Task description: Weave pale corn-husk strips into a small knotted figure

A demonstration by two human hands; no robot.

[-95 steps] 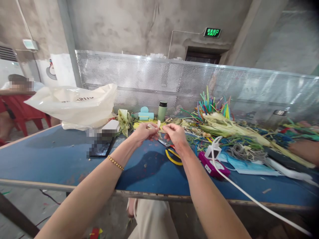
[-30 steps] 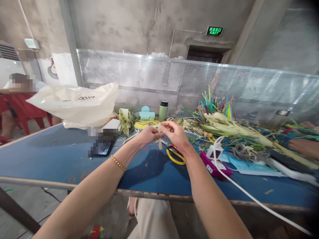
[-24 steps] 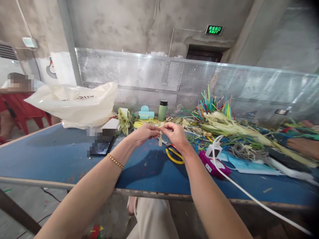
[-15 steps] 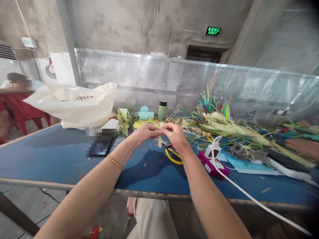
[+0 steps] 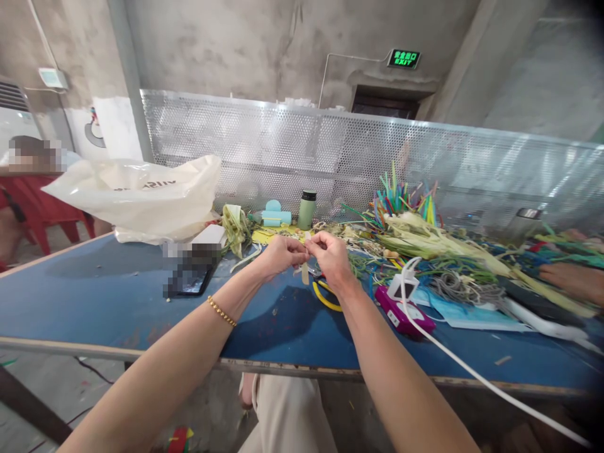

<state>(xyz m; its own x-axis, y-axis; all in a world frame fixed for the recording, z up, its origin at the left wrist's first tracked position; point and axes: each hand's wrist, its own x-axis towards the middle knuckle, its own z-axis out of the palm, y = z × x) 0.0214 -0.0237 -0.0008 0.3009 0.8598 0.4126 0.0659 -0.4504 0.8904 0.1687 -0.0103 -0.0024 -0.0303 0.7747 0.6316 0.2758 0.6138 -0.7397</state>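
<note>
Fingertip to fingertip, my two hands meet above the middle of the blue table. Between them is a short, pale strip (image 5: 305, 274), perhaps corn husk, with one end hanging below the fingers and a tip above. My left hand (image 5: 282, 257) is closed in a pinch on it, and a gold bead bracelet (image 5: 221, 311) circles that wrist. Pinched closed too, my right hand (image 5: 331, 257) grips the strip from the other side. Scissors with yellow handles (image 5: 326, 297) lie on the table just beneath my right hand, partly hidden by it.
A big white plastic bag (image 5: 141, 195) and a phone (image 5: 193, 277) lie left. Behind my hands stands a green bottle (image 5: 307, 209). Husks (image 5: 434, 239), cords (image 5: 465, 289) and a purple power block (image 5: 404, 313) with a white cable fill the right. Another person's hand (image 5: 573, 280) is far right.
My left hand has shifted slightly right and lower, closer against my right. The strip's hanging end has moved slightly down and right. Both hands keep their pinch.
</note>
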